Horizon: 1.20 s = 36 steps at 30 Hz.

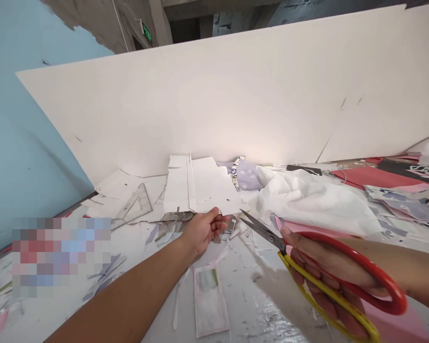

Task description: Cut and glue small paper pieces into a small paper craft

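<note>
My left hand [208, 231] grips the near edge of a piece of white cardboard [210, 186], thumb on top and fingers curled beneath. The cardboard is creased, with a strip along its left part, and its near side is lifted a little. In my right hand [318, 267] is a pair of scissors [266, 231] with one red and one yellow handle. Their blades are slightly parted and point at the cardboard's right corner. Whether they touch it I cannot tell. A small pinkish-white rectangular fabric piece [210, 301] lies on the table below my left hand.
White cloth [311, 197] lies crumpled right of the cardboard, beside lavender printed fabric [249, 174]. A clear set square [140, 202] rests at left among paper pieces. Red sheets [375, 177] and patterned fabric [411, 205] lie far right. A white board [214, 105] stands behind; scraps litter the table.
</note>
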### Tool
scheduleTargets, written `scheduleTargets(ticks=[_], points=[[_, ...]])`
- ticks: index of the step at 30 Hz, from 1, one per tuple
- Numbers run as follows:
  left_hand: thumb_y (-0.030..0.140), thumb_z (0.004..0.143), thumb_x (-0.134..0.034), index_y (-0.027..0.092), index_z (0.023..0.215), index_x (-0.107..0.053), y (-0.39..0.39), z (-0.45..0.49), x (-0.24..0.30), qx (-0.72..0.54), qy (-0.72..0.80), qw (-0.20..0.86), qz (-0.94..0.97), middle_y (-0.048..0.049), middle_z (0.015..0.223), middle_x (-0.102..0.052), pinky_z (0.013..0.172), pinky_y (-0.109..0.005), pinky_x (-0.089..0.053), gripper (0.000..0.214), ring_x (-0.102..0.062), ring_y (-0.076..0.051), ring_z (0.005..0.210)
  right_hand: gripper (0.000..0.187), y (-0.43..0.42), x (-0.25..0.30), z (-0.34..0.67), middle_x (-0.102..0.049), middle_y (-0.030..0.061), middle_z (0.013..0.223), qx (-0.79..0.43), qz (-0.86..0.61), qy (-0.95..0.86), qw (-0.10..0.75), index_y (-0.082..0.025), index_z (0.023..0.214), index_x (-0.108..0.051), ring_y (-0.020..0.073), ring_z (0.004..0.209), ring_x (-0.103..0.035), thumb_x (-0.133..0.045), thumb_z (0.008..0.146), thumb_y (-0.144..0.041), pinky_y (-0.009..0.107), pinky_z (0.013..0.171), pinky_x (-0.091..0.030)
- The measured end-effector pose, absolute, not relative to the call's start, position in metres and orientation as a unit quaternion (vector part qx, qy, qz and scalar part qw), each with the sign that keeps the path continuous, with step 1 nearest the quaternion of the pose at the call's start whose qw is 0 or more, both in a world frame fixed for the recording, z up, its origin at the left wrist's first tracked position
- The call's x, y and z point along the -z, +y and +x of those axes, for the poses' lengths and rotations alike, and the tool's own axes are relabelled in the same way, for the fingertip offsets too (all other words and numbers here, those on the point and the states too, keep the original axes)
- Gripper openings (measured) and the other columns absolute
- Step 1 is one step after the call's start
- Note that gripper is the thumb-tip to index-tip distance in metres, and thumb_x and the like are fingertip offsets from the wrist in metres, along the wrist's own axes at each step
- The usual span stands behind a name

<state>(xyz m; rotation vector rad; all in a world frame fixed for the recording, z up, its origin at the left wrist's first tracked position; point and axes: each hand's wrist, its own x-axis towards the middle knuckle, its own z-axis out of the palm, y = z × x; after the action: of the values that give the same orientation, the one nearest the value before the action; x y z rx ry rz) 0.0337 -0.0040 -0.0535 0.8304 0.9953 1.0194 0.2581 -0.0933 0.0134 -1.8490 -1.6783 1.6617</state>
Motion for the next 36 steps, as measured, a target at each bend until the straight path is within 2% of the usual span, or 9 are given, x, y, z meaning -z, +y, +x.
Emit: scheduleTargets(ticks=[3,5,11,18,23,28,36], points=[[0.026,0.082,-0.053,0.01,0.068,-0.062,-0.005,0.034,0.054,-0.466,0.437,0.675,0.368,-0.0071,0.075,-0.067,0.04,-0.013,-0.04,0.024,-0.054,-0.004,0.048,0.074,-0.09,-0.013,0.242,-0.06,0.0098,0.05,-0.639,-0.586,-0.493,0.064,-0.017,0.054,-0.052,0.0185,0.035,-0.056,-0.015,0.069,-0.08,0.029,0.035,-0.044],[0.026,0.083,-0.051,0.01,0.068,-0.062,-0.005,0.034,0.054,-0.468,0.436,0.674,0.369,-0.0079,0.077,-0.068,0.04,-0.013,-0.04,0.025,-0.055,-0.004,0.048,0.074,-0.086,-0.01,0.233,-0.059,0.0091,0.048,-0.653,-0.569,-0.493,0.079,-0.016,0.057,-0.051,0.0175,0.033,-0.056,-0.013,0.071,-0.078,0.028,0.035,-0.044],[0.024,0.084,-0.05,0.009,0.066,-0.062,-0.006,0.037,0.055,-0.467,0.438,0.672,0.373,-0.0088,0.075,-0.068,0.043,-0.014,-0.041,0.026,-0.055,-0.005,0.047,0.07,-0.078,-0.004,0.223,-0.054,0.0033,0.04,-0.644,-0.574,-0.496,0.098,-0.017,0.058,-0.047,0.0152,0.031,-0.054,-0.014,0.072,-0.077,0.026,0.038,-0.045],[0.025,0.083,-0.052,0.01,0.067,-0.06,-0.007,0.037,0.055,-0.468,0.438,0.67,0.374,-0.0071,0.071,-0.067,0.041,-0.014,-0.039,0.024,-0.054,-0.005,0.046,0.068,-0.077,0.0,0.224,-0.056,0.0042,0.043,-0.648,-0.561,-0.501,0.118,-0.017,0.056,-0.046,0.015,0.032,-0.054,-0.017,0.072,-0.077,0.026,0.037,-0.044],[0.027,0.085,-0.048,0.01,0.068,-0.058,-0.008,0.037,0.054,-0.465,0.437,0.671,0.376,-0.0062,0.068,-0.066,0.041,-0.015,-0.038,0.026,-0.054,-0.005,0.044,0.067,-0.077,-0.001,0.224,-0.056,0.0041,0.043,-0.603,-0.589,-0.524,0.12,-0.017,0.055,-0.045,0.0127,0.03,-0.052,-0.019,0.073,-0.076,0.023,0.036,-0.041],[0.028,0.084,-0.05,0.011,0.068,-0.057,-0.007,0.038,0.054,-0.469,0.435,0.669,0.378,-0.0061,0.068,-0.066,0.04,-0.015,-0.037,0.025,-0.053,-0.005,0.044,0.068,-0.075,-0.001,0.225,-0.058,0.0041,0.046,-0.612,-0.593,-0.513,0.104,-0.016,0.063,-0.048,0.0143,0.032,-0.054,-0.017,0.072,-0.076,0.024,0.037,-0.042],[0.032,0.083,-0.051,0.012,0.07,-0.057,-0.006,0.037,0.057,-0.47,0.432,0.67,0.379,-0.0059,0.068,-0.067,0.041,-0.016,-0.036,0.025,-0.054,-0.006,0.044,0.069,-0.076,0.002,0.223,-0.054,0.0025,0.043,-0.626,-0.584,-0.502,0.125,-0.016,0.063,-0.045,0.015,0.032,-0.055,-0.012,0.073,-0.076,0.023,0.035,-0.042]])
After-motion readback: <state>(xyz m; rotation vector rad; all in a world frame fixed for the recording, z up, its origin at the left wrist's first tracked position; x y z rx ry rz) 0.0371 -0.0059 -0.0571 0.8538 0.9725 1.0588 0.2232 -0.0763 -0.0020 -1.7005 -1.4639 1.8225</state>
